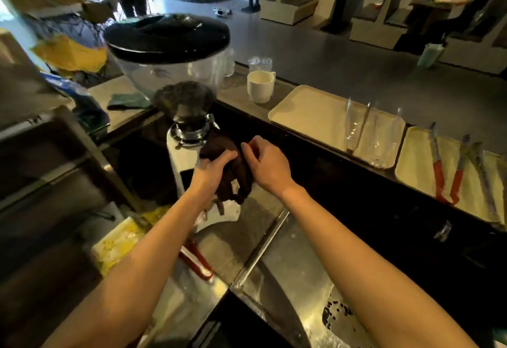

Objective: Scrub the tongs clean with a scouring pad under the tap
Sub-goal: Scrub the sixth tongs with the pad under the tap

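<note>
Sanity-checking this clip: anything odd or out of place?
Yes: left hand grips a dark cloth by the grinder, right hand on it, no tongs held; red-handled tongs lie on the counter under the left forearm; dark specks litter the sink.

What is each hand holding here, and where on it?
The left hand grips a dark brown cloth around its upper part. The right hand curls at the cloth's upper right edge; whether it pinches cannot be told.

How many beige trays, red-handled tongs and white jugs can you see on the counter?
Beige trays: 2
Red-handled tongs: 2
White jugs: 1
Total: 5
</note>
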{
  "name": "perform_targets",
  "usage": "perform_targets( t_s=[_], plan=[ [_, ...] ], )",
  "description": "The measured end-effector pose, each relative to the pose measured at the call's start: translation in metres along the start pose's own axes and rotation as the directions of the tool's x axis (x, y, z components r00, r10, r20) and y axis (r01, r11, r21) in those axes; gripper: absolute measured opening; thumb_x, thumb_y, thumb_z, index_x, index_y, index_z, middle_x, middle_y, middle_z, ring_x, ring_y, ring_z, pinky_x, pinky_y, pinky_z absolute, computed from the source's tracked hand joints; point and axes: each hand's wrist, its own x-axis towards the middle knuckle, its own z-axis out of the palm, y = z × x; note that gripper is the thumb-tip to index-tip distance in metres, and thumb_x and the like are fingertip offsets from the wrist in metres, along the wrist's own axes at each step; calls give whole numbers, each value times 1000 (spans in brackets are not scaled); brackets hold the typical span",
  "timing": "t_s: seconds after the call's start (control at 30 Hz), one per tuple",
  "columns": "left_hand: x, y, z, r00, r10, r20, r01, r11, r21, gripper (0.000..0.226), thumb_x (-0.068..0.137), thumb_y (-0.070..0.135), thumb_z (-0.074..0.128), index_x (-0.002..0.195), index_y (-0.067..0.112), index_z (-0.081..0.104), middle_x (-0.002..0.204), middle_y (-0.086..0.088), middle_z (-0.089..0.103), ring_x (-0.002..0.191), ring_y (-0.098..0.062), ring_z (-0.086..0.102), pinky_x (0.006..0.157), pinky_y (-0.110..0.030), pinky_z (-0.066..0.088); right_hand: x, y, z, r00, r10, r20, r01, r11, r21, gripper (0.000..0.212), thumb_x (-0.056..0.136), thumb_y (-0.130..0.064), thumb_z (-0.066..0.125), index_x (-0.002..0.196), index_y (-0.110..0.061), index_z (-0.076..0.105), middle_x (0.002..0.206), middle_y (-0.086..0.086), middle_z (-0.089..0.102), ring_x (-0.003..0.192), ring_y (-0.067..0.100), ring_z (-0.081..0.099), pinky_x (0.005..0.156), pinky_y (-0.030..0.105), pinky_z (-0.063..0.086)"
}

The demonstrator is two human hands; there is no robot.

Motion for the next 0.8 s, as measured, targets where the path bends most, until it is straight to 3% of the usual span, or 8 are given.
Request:
perform_targets(
  t_s=[0.13,0.3,0.57,0.67,0.73,0.8],
  plan=[
    [-27,-18,-74,996,65,-55,-65,998,-7,9,85,11,71,91,15,66,87,-8,71,83,-23,70,83,-46,58,-32,-37,59,994,-7,113,6,1000,10,30,102,-45,45,91,-18,54,85,0,61,78,20,57,63,35,36],
    [-48,-45,-157,977,8,-215,-6,1000,13,14,70,25,79,81,20,72,86,-8,72,83,-26,69,86,-45,56,-63,-77,121,975,-26,222,11,998,68,24,102,-42,46,87,-24,52,78,-6,59,73,17,56,59,34,35],
    [-70,-95,-238,924,-131,-359,117,991,-60,8,79,23,71,77,16,70,72,-8,68,72,-27,65,70,-38,51,-103,-97,195,931,-20,364,21,1000,3,19,103,-38,47,94,-22,53,90,-2,60,81,19,56,67,34,38],
    [-66,-115,-251,895,-211,-392,182,977,-109,15,79,23,72,77,9,67,63,-18,66,60,-32,63,60,-44,56,-108,-85,217,911,5,412,5,1000,-23,15,102,-33,49,96,-20,54,94,0,59,85,22,58,69,33,37],
    [-52,-140,-261,898,-270,-347,237,962,-136,36,74,34,76,83,1,66,74,-32,67,59,-39,64,54,-54,55,-106,-72,236,899,29,436,-10,999,-47,13,100,-34,50,95,-23,53,97,2,60,89,25,61,70,34,39],
    [-48,-147,-261,887,-321,-334,293,947,-133,51,68,42,78,87,-3,67,85,-35,68,65,-41,65,54,-47,53,-105,-61,252,883,49,467,-17,997,-73,13,98,-35,51,96,-22,52,100,4,60,93,27,61,72,34,40]
  ],
)
